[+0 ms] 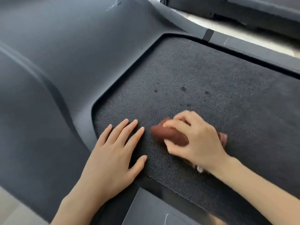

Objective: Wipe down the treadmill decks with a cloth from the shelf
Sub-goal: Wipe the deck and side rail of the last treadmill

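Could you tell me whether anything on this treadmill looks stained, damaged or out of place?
Several small dark spots dot the belt just beyond the right hand, which grips the brown cloth; they look like drips not yet wiped. Faint pale scuffs mark the motor cover near the top of the view.

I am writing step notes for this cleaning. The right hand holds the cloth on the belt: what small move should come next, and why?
Probably slide the cloth forward over the dark spots on the treadmill belt. The right hand grips the bunched cloth just short of them, and the left hand rests flat beside it as a brace.
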{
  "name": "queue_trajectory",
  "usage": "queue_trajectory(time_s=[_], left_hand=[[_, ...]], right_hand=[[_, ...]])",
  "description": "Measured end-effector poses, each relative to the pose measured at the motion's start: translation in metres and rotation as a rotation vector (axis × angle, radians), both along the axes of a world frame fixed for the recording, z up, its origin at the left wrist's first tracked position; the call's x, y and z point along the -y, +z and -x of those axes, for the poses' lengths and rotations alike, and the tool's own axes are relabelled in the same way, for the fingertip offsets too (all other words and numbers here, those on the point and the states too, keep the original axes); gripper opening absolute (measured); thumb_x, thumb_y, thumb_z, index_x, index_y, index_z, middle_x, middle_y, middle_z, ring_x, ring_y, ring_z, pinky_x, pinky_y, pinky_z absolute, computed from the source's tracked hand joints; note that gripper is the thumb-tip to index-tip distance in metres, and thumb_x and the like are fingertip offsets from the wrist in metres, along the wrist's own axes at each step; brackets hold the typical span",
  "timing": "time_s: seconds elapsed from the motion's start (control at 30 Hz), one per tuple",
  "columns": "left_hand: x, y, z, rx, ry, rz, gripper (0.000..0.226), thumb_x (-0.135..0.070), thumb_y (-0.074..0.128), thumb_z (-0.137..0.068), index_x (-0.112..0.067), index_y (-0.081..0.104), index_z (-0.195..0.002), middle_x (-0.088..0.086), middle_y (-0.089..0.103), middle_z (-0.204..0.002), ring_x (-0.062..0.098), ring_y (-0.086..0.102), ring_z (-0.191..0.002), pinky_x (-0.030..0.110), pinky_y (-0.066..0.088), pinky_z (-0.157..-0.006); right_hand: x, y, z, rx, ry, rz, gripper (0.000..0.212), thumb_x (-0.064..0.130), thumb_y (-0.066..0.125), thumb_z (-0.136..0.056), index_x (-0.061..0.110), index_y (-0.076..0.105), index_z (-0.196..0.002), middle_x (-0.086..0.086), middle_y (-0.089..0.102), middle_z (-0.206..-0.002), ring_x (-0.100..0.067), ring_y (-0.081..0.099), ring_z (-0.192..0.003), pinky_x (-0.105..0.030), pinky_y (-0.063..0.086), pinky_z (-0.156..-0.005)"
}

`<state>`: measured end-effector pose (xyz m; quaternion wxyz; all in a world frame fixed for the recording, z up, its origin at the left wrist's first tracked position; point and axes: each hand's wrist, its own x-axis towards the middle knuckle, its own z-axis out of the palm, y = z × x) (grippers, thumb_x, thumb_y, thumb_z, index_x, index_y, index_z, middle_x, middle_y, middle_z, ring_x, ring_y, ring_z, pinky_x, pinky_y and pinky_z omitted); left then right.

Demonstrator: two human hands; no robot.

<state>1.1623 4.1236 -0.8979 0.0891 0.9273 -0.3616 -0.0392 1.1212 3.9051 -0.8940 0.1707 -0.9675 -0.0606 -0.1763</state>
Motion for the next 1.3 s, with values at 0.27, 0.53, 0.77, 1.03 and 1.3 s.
queue_trajectory(time_s=[0.27, 0.53, 0.77, 1.03, 1.3], left_hand=[[0.000, -0.001, 0.002, 0.043, -0.017, 0.017, 0.063, -0.051, 0.033, -0.086, -0.018, 0.046, -0.138, 0.003, 0.041, -0.146, 0.024, 0.034, -0.137, 0.045, 0.021, -0.108], [-0.002, -0.002, 0.001, 0.069, -0.036, 0.010, 0.062, -0.051, 0.032, -0.087, -0.017, 0.049, -0.136, 0.005, 0.042, -0.145, 0.027, 0.035, -0.135, 0.045, 0.022, -0.105], [-0.009, -0.007, -0.001, 0.054, -0.084, 0.112, 0.057, -0.046, 0.036, -0.088, -0.014, 0.053, -0.132, 0.002, 0.044, -0.143, 0.024, 0.036, -0.135, 0.041, 0.026, -0.105], [-0.005, -0.006, -0.001, 0.022, -0.175, 0.184, 0.048, -0.034, 0.039, -0.087, -0.017, 0.056, -0.129, -0.005, 0.048, -0.140, 0.013, 0.041, -0.132, 0.039, 0.039, -0.105], [-0.012, -0.004, 0.005, 0.083, -0.238, 0.163, 0.044, -0.030, 0.040, -0.087, -0.019, 0.061, -0.123, -0.004, 0.055, -0.134, 0.012, 0.049, -0.126, 0.037, 0.042, -0.103]], right_hand=[[0.003, -0.003, -0.099, 0.013, -0.184, 0.074, 0.041, 0.057, 0.059, -0.081, 0.031, 0.063, -0.112, 0.003, 0.057, -0.107, -0.018, 0.051, -0.103, -0.032, 0.042, -0.081], [-0.003, -0.002, -0.045, 0.073, 0.022, 0.074, 0.032, 0.039, 0.066, -0.079, 0.021, 0.068, -0.106, -0.001, 0.062, -0.102, -0.020, 0.057, -0.095, -0.036, 0.047, -0.084], [0.000, 0.005, -0.062, -0.010, 0.174, -0.014, 0.031, 0.037, 0.071, -0.075, 0.023, 0.071, -0.104, 0.001, 0.062, -0.102, -0.017, 0.056, -0.096, -0.032, 0.046, -0.086], [-0.041, 0.012, -0.147, -0.114, 0.326, -0.054, 0.029, 0.038, 0.071, -0.078, 0.031, 0.069, -0.106, 0.005, 0.059, -0.107, -0.011, 0.052, -0.103, -0.037, 0.046, -0.085], [-0.041, 0.014, -0.115, -0.169, 0.644, -0.087, 0.029, 0.029, 0.077, -0.075, 0.018, 0.072, -0.102, -0.003, 0.061, -0.104, -0.018, 0.056, -0.099, -0.037, 0.045, -0.089]])
